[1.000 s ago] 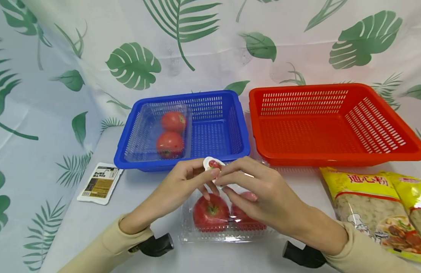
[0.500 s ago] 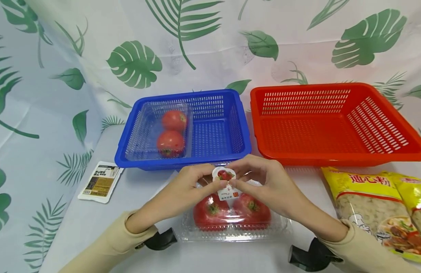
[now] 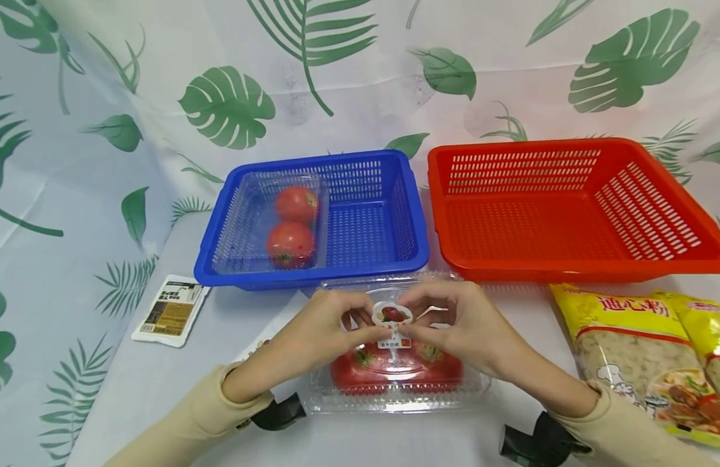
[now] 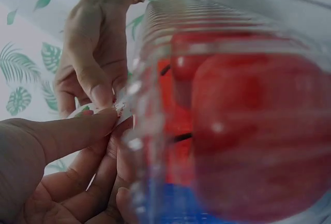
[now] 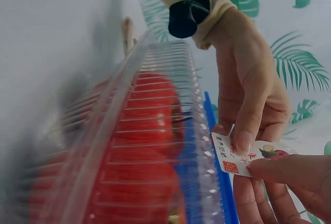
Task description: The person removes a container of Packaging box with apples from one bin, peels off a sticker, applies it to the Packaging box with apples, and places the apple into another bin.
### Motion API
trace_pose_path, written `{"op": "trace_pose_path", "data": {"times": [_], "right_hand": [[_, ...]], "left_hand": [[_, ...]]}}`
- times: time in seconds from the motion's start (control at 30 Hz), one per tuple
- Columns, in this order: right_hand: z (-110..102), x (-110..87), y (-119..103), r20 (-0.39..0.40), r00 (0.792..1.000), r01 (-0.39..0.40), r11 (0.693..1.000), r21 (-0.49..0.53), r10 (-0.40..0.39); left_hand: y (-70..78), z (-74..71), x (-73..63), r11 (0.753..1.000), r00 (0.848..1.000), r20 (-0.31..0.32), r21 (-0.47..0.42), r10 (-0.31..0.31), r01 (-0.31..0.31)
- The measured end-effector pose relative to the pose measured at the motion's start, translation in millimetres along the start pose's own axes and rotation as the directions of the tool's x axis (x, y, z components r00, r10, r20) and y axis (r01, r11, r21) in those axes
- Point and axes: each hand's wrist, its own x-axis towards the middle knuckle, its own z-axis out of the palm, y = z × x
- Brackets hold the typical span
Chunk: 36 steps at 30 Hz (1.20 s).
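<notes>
Above a clear plastic clamshell box (image 3: 397,406), my left hand (image 3: 327,327) and right hand (image 3: 468,321) pinch a small white apple label (image 3: 393,314) between thumbs and fingers, one at each side. Its rounded top bears a picture of red fruit; its squarer lower part has characters and a red square mark, clear on the label (image 5: 227,154) in the right wrist view. Red apples (image 3: 360,377) sit inside the lidded box, and the label overlaps the lid in the head view. The left wrist view shows an apple (image 4: 258,131) large and blurred through the plastic.
A blue basket (image 3: 310,280) behind holds another clear box (image 3: 240,214) with two red fruits. Beside it stands a red basket (image 3: 570,267). Yellow pasta bags (image 3: 634,344) lie at right, a brown-and-white packet (image 3: 172,311) at left. A white sheet (image 3: 278,322) lies partly under my left arm.
The label has turned to face the camera and come lower and slightly right, nearer the box lid. My right hand's fingers have shifted to pinch its right side.
</notes>
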Motion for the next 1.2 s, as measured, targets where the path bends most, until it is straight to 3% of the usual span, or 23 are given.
{"op": "trace_pose_path", "data": {"times": [0.47, 0.93, 1.2], "right_hand": [[4.4, -2.9, 10.5, 0.017, 0.998, 0.069, 0.997, -0.037, -0.068], [5.8, -1.4, 12.4, 0.034, 0.995, 0.103, 0.976, -0.191, -0.099], [2.2, 2.6, 9.9, 0.068, 0.988, 0.153, 0.943, -0.294, -0.139]], "left_hand": [[-6.0, 7.9, -0.1, 0.997, 1.000, 0.010, 0.075, 0.003, -0.003], [-4.8, 6.5, 3.0, 0.996, 0.996, 0.051, 0.064, -0.071, 0.068], [-6.7, 1.3, 7.4, 0.996, 0.994, 0.073, 0.060, -0.075, 0.071]]}}
